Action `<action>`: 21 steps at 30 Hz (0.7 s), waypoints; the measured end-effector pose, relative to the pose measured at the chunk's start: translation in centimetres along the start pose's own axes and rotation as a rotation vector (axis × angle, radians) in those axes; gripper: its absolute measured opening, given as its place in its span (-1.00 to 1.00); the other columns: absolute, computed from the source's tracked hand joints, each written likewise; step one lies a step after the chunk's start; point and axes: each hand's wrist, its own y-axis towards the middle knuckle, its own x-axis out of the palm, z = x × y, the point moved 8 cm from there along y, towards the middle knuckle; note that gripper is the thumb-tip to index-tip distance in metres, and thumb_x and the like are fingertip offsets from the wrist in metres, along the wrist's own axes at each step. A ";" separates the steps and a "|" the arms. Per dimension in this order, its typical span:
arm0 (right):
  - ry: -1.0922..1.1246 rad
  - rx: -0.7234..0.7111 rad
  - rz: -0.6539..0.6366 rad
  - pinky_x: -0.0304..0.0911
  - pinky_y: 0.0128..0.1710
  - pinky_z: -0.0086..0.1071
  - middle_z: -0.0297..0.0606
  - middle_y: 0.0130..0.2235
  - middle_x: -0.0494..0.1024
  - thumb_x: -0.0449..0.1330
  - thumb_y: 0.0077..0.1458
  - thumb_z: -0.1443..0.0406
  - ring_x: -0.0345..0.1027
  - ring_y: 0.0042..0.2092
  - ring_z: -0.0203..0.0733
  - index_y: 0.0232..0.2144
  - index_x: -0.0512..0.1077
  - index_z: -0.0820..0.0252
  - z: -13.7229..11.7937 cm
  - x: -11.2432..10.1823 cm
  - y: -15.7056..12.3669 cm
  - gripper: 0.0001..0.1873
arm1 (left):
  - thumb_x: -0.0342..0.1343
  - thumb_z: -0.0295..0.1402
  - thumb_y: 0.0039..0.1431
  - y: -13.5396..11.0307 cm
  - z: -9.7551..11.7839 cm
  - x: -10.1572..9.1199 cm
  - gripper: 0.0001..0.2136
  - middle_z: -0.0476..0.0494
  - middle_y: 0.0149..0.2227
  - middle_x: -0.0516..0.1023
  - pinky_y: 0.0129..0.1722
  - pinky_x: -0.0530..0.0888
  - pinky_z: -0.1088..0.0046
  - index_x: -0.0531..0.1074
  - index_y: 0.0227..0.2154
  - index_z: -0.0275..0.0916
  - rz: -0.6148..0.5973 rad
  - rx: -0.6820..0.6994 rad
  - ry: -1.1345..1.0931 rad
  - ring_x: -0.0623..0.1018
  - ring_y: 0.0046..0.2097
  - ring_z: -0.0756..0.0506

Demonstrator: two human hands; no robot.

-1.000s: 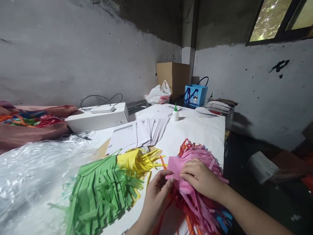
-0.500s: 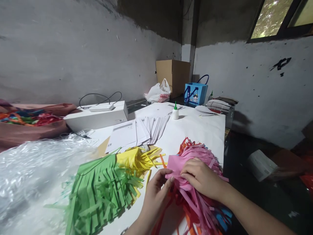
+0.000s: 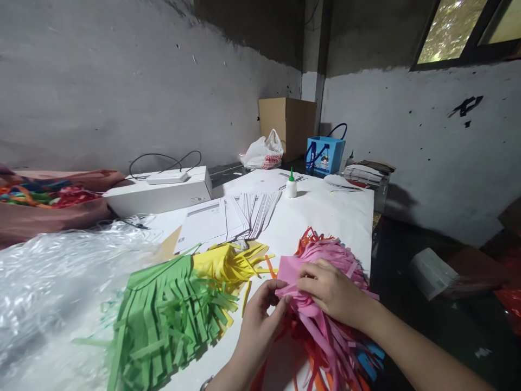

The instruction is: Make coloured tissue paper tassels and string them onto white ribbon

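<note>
We see a pink fringed paper sheet on the near right part of the white-covered bench, lying on top of a pile of orange, red and blue fringed paper. Its uncut band is a flat pink strip, and its cut strips hang loose and tangled toward us. The left hand pinches the near edge of that band between thumb and fingers. The right hand lies on top of it, fingers curled close together and gripping the band. Just beside the left hand we find a green fringed paper sheet overlapping a yellow fringed paper sheet. Of the containers, the dull-red cloth bag at far left holds mixed coloured paper strips. We cannot tell what is in the brown cardboard box, the blue paper gift bag or the white plastic bag at the far end. Between them and the hands stand a small white glue bottle and a fan of white printed papers.
</note>
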 end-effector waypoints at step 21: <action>-0.071 0.005 -0.057 0.09 0.01 -0.15 -0.23 -0.20 0.53 0.15 0.30 0.25 0.33 -0.14 -0.12 -0.18 0.48 0.20 -0.5 0.1 0.5 -0.84 | 0.25 -0.11 0.14 -0.1 0.8 0.4 -0.72 -0.07 -0.38 0.53 -0.33 0.45 0.45 0.50 -0.26 -0.23 -0.072 0.031 0.043 0.47 -0.38 -0.07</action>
